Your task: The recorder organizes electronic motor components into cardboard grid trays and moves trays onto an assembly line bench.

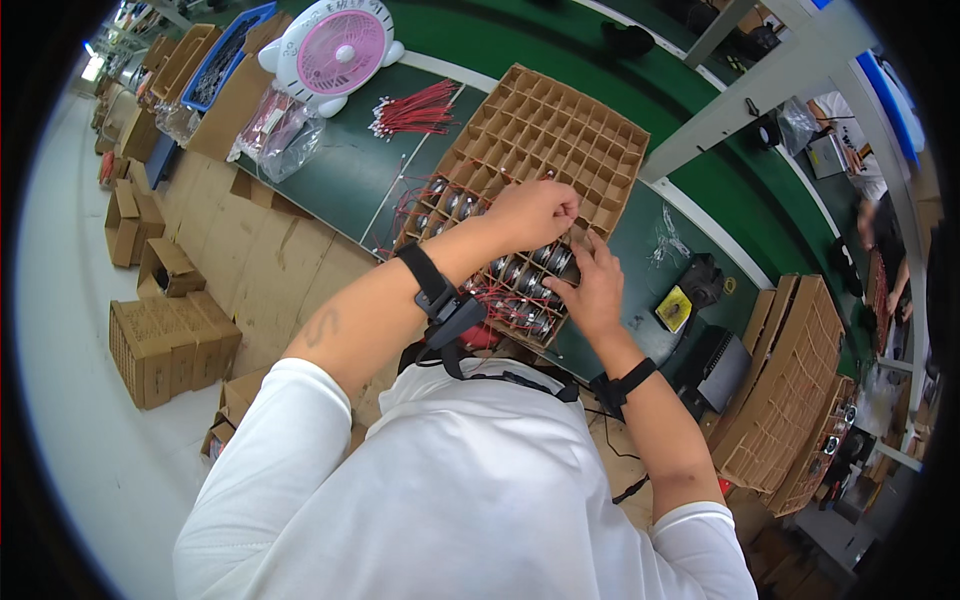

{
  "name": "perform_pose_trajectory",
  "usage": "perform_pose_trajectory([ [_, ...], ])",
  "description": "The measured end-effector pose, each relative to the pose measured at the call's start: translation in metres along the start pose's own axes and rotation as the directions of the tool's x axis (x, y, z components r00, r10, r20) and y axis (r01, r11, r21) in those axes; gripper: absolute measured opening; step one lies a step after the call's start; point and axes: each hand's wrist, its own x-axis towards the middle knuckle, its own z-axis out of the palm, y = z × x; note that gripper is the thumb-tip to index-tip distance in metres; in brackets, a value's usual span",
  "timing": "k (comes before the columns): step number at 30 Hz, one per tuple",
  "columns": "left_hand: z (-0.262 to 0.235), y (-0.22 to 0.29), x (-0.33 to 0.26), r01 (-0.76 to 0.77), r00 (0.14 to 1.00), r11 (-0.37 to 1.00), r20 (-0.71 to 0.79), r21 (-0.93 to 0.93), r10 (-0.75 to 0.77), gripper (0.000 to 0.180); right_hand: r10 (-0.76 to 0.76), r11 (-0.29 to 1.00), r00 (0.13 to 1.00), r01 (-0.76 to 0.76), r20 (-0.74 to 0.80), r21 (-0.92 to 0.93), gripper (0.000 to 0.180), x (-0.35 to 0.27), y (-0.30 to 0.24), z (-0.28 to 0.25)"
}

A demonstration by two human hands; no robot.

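Observation:
A cardboard tray with a grid of dividers [560, 115] lies on the green table in front of me. Its nearer cells hold several round metal-and-black parts [512, 272] with thin red wires. My left hand [538, 213] is above the middle of the tray, its fingertips pinched together; whatever lies between them is too small or hidden to make out. At the tray's right edge is my right hand [598, 290], its thumb and fingers apart over a dark cell beside the filled ones. I cannot tell what that cell holds.
Red wires with white ends [420, 108] lie behind the tray at left, near a pink-and-white fan [340, 52] and clear plastic bags [285, 130]. A yellow-topped item [674, 309] sits at right. Divider trays [780, 390] lean beyond it; cartons [170, 345] stand on the floor at left.

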Motion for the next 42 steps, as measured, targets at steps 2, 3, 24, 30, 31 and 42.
perform_pose_trajectory([
  [2,0.006,0.002,0.005,-0.027,0.999,1.0,0.036,0.015,0.027,0.016,0.064,0.998,0.998,-0.064,0.027,-0.012,0.064,-0.008,0.007,-0.013],
  [3,0.01,0.0,0.008,-0.052,0.999,0.997,0.01,0.061,0.052,0.016,0.027,0.999,1.0,-0.026,-0.013,0.046,0.057,-0.013,0.014,-0.019],
  [24,0.034,0.018,-0.012,0.071,0.962,0.969,-0.272,0.236,-0.004,0.051,0.65,0.651,0.468,-0.749,-0.599,0.121,0.021,-0.194,0.533,-0.37],
  [30,0.037,0.005,-0.049,0.143,0.945,0.972,-0.318,0.188,-0.078,0.034,0.532,0.743,0.696,-0.657,-0.481,-0.128,0.036,-0.166,0.575,-0.387],
  [31,0.041,-0.001,-0.053,0.197,0.931,0.977,-0.326,0.078,-0.162,0.031,0.614,0.694,0.692,-0.702,-0.38,-0.158,0.047,-0.161,0.586,-0.394],
  [42,0.051,0.026,-0.049,0.297,0.926,0.955,-0.243,-0.005,-0.289,0.016,0.811,0.585,0.572,-0.795,-0.122,0.158,0.043,-0.131,0.575,-0.405],
])
